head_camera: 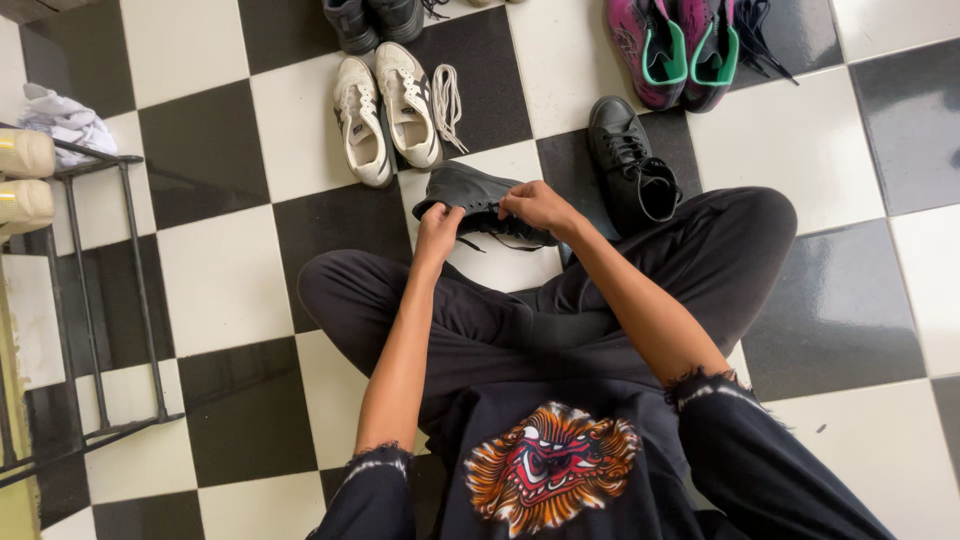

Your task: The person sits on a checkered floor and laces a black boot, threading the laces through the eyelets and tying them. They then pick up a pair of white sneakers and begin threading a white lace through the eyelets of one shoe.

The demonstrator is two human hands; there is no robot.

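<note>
Black high-top shoe (478, 202) sits on its side on the checkered floor (220, 280), just in front of your crossed legs. Your left hand (437, 232) grips its heel end, fingers curled around the collar. Your right hand (538, 205) pinches at the lace area on top, fingers pressed together on the shoe. Matching black shoe (630, 165) stands just right of it, laces loose. White sneakers (387, 112) with loose white laces (449, 102) lie just beyond, pink-and-green pair (680, 45) farther right. Metal rack (95, 290) stands at far left.
</note>
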